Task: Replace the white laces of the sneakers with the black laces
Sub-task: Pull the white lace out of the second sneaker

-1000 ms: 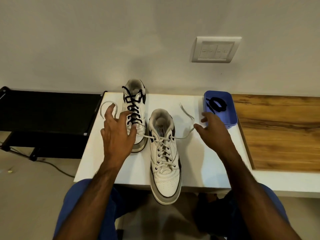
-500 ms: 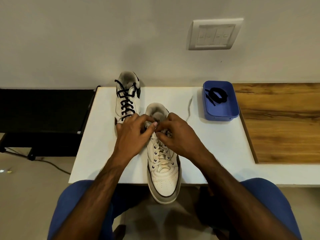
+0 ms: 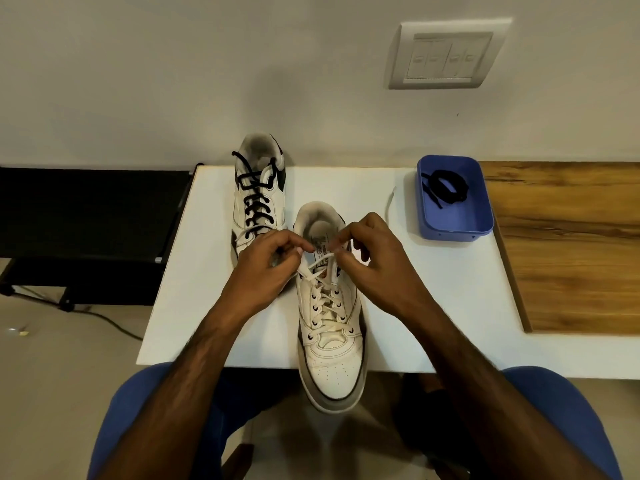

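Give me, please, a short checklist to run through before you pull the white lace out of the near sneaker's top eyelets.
1. Both hands on the white lace: ok; left hand and right hand pinch it at the top of the near sneaker.
2. Knot undone: cannot tell; the fingers hide it.
3. Lace's loose end free: ok; one end lies on the table by the tray.
4. Black lace ready: ok; coiled in the tray.
5. Sneaker fully supported: not ok; its toe overhangs the table's near edge.
6. Far sneaker done: ok; laced black.

White table (image 3: 433,306), two sneakers (image 3: 329,341), blue tray (image 3: 450,230)
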The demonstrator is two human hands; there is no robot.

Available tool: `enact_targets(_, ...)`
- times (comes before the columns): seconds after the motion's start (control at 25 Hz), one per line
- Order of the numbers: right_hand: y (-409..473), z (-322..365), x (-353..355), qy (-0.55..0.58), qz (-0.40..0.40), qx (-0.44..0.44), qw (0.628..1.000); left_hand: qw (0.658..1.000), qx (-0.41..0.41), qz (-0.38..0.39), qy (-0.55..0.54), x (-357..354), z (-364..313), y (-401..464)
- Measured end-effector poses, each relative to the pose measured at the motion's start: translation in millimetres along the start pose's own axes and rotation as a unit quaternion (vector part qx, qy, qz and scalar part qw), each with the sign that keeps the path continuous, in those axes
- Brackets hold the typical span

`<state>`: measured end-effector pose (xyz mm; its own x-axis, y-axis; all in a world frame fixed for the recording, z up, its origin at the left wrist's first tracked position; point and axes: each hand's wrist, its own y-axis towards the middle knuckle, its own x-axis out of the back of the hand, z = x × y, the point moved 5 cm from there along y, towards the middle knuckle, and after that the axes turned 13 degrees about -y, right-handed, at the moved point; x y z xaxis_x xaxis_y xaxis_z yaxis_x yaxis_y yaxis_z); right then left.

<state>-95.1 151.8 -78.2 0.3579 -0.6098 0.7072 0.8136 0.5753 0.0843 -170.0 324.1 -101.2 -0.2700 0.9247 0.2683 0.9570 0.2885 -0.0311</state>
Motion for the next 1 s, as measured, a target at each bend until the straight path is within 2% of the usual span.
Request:
enact_targets(0.12, -0.8, 14.9, -14.2, -0.087, 0.001, 0.074, 0.993, 1.000, -0.003, -0.008, 0.001, 0.1, 2.0, -0.3)
enact_targets(0.28, 1.4, 18.0, -23.4, -0.165, 0.001, 0.092, 0.982, 1.000, -0.006, -0.008, 0.002, -1.0, -0.7, 0.3)
enact_targets(0.36, 2.3, 14.3, -18.0, -0.137, -0.012, 0.078, 0.987, 1.000, -0.010, -0.008, 0.003, -2.0, -1.2, 0.0)
enact_targets(0.48, 7.6, -5.9, 4.0, -0.027, -0.058, -0.010, 0.998, 1.000, -0.015, -0.003, 0.008, -1.3, -1.8, -0.1)
enact_targets(0.6, 4.7, -6.2, 5.7, -0.062, -0.070, -0.003, 0.996, 1.000, -0.015, -0.006, 0.011, -1.2, -1.8, 0.9)
enact_targets(0.72, 0.7, 13.1, -14.3, -0.154, -0.033, 0.064, 0.985, 1.000, -0.014, -0.009, 0.016, -1.7, -1.4, 0.8)
enact_targets(0.84, 1.7, 17.2, -24.0, -0.218, -0.015, 0.083, 0.972, 1.000, -0.016, -0.007, 0.024, -2.1, -0.4, 1.5)
enact_targets(0.92, 2.8, 17.4, -23.3, -0.230, -0.017, 0.088, 0.969, 0.999, -0.017, -0.009, 0.026, -1.8, 0.3, 1.6)
enact_targets(1.0, 4.9, 10.0, -12.9, -0.188, -0.041, 0.047, 0.980, 1.000, -0.020, -0.007, 0.023, -2.4, -0.6, 1.7)
